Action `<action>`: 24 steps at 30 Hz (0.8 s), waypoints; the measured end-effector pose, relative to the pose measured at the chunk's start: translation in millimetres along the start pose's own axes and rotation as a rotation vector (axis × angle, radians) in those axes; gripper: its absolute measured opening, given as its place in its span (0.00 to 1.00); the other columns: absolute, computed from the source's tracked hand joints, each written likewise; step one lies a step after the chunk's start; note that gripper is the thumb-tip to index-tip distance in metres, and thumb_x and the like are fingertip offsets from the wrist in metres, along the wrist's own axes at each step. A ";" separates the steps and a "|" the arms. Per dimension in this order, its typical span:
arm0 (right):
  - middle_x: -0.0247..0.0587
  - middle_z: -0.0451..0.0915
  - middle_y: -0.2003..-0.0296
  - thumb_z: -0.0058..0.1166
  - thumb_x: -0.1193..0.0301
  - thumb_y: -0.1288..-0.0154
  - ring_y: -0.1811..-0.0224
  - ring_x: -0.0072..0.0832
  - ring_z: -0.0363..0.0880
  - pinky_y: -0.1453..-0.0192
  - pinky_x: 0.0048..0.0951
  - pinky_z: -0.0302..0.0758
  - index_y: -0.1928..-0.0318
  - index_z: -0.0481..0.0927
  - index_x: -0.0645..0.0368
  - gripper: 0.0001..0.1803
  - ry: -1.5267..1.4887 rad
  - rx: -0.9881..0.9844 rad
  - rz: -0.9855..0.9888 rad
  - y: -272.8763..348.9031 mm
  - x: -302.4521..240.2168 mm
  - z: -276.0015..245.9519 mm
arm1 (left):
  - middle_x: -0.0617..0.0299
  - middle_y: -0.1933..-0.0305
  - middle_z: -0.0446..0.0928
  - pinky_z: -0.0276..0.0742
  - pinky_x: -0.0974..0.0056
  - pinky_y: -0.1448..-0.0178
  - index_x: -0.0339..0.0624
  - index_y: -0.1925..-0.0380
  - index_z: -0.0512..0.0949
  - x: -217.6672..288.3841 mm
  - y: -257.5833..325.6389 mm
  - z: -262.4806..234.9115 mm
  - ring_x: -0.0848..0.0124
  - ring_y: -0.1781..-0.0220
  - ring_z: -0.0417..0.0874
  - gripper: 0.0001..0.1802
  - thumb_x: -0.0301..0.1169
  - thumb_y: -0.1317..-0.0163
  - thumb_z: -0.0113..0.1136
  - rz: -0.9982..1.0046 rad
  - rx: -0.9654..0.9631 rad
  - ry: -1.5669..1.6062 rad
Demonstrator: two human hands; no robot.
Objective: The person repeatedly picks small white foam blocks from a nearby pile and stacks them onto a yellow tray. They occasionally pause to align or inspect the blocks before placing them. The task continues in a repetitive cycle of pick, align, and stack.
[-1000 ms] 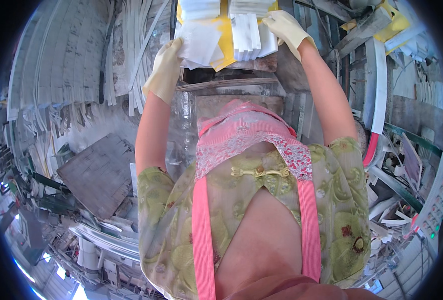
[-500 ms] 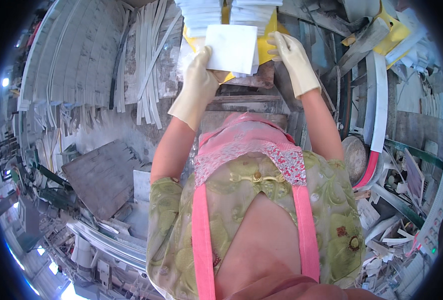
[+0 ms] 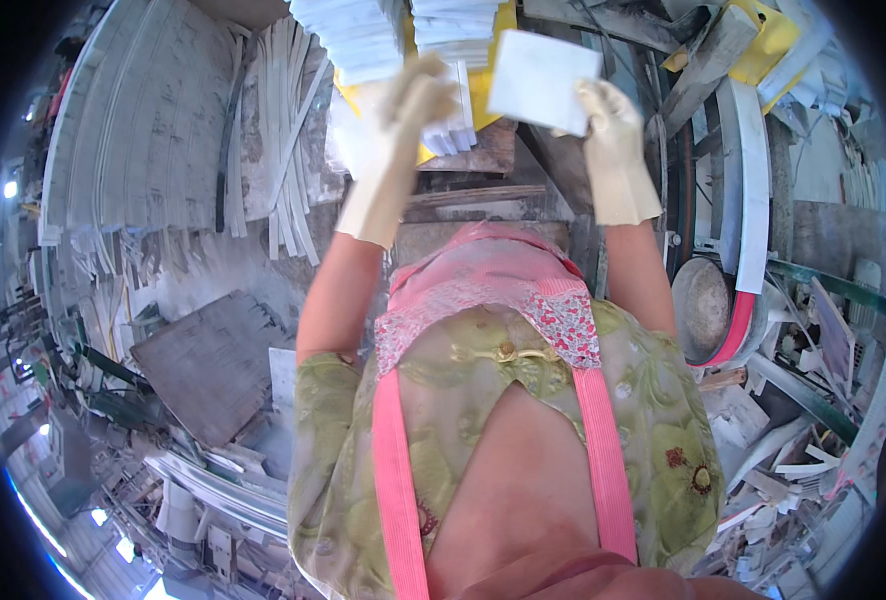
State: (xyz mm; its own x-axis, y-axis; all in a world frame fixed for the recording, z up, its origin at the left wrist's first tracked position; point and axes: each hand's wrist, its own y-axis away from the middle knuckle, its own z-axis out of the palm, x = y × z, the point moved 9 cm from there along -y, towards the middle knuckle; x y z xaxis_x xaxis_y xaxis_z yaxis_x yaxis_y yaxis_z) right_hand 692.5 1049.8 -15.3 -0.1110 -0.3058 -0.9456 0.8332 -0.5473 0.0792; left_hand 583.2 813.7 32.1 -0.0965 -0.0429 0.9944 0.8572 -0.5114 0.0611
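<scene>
Head view: the white tile (image 3: 540,80) is at the top of the frame, right of centre, clear of the stacks and tilted a little. My right grip (image 3: 611,112) is clamped on its right edge, thumb on the near face. My left grip (image 3: 418,95) is a blur in front of the left stack (image 3: 348,40) — I cannot tell whether its fingers are apart or together, or whether they touch the pale piece (image 3: 351,135) beside them. The right stack (image 3: 453,22) is just beyond, with a few thin pieces (image 3: 451,128) standing on edge below it and yellow sheeting (image 3: 487,100) showing between and around.

I'd judge the tile stiff and brittle, like cut stone: modest in weight but heavier than it looks, and apt to chip at a corner or slide in a smooth glove. The middle of an edge is where I'd take it, thumb on one face and fingers behind, or opposite edges with both hands.

Half a second ago a tile — this same one, I believe — was in my left grip near top centre, while my right grip was by the yellow sheeting without it. Now the tile is farther right, in my right grip, and the stacks sit more to the left in the frame.
</scene>
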 end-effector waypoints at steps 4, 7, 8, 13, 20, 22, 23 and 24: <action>0.46 0.84 0.61 0.54 0.64 0.26 0.67 0.29 0.85 0.69 0.29 0.82 0.54 0.84 0.70 0.18 0.492 0.152 -0.105 -19.6 -16.8 -35.7 | 0.47 0.36 0.77 0.76 0.61 0.34 0.42 0.33 0.74 -3.9 -7.2 -68.2 0.58 0.38 0.83 0.24 0.40 0.24 0.53 0.132 0.327 -0.591; 0.47 0.82 0.60 0.52 0.62 0.26 0.68 0.34 0.84 0.69 0.31 0.82 0.56 0.85 0.69 0.19 0.782 0.000 -0.051 -34.4 6.1 -6.5 | 0.41 0.35 0.76 0.75 0.60 0.33 0.42 0.32 0.73 -39.4 -12.4 -54.5 0.54 0.37 0.82 0.28 0.44 0.26 0.56 0.150 0.124 -0.902; 0.50 0.81 0.61 0.51 0.61 0.26 0.69 0.38 0.83 0.68 0.34 0.82 0.58 0.84 0.68 0.20 0.714 -0.040 -0.067 -32.8 12.4 7.9 | 0.39 0.35 0.75 0.74 0.59 0.33 0.40 0.33 0.73 -39.9 -11.2 -36.9 0.52 0.36 0.81 0.31 0.48 0.28 0.58 0.291 0.018 -1.041; 0.45 0.84 0.61 0.48 0.58 0.22 0.65 0.31 0.86 0.68 0.31 0.83 0.55 0.83 0.67 0.21 0.806 -0.229 -0.055 -28.9 40.2 75.7 | 0.37 0.39 0.78 0.73 0.58 0.35 0.35 0.35 0.74 -60.4 -26.7 -27.2 0.50 0.38 0.82 0.34 0.51 0.31 0.61 -0.114 0.109 -0.590; 0.38 0.86 0.54 0.53 0.54 0.22 0.53 0.23 0.80 0.48 0.31 0.79 0.45 0.83 0.61 0.22 0.294 -0.325 0.122 -5.0 93.2 74.5 | 0.41 0.50 0.84 0.76 0.56 0.39 0.25 0.37 0.72 -55.3 -53.5 -5.5 0.51 0.45 0.85 0.50 0.58 0.47 0.72 0.042 0.145 -1.028; 0.45 0.85 0.46 0.55 0.54 0.24 0.44 0.28 0.81 0.37 0.34 0.75 0.39 0.81 0.64 0.27 0.353 -0.303 -0.077 4.1 79.2 54.9 | 0.41 0.52 0.85 0.79 0.56 0.41 0.23 0.37 0.69 -60.6 -66.8 7.5 0.51 0.47 0.87 0.57 0.61 0.53 0.76 0.156 0.109 -1.239; 0.48 0.85 0.47 0.58 0.55 0.27 0.44 0.30 0.82 0.37 0.35 0.75 0.38 0.81 0.63 0.27 0.267 -0.320 0.101 11.1 89.7 45.8 | 0.41 0.52 0.86 0.81 0.56 0.43 0.22 0.36 0.68 -58.3 -68.0 11.7 0.51 0.48 0.88 0.61 0.62 0.57 0.79 0.228 0.128 -1.296; 0.48 0.86 0.48 0.58 0.54 0.28 0.45 0.34 0.83 0.39 0.36 0.77 0.39 0.82 0.60 0.27 0.381 -0.225 -0.084 16.7 63.8 13.2 | 0.35 0.44 0.82 0.76 0.56 0.35 0.22 0.33 0.65 -61.4 -69.9 5.2 0.48 0.39 0.83 0.61 0.60 0.55 0.78 0.157 0.187 -1.171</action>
State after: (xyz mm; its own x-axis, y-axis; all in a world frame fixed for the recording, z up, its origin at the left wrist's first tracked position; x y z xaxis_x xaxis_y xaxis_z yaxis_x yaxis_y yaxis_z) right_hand 692.2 1010.8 -70.1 -0.0108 0.0646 -0.9979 0.9315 -0.3623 -0.0336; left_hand 531.8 856.5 -32.7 0.4521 0.7641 0.4601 0.8881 -0.4334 -0.1530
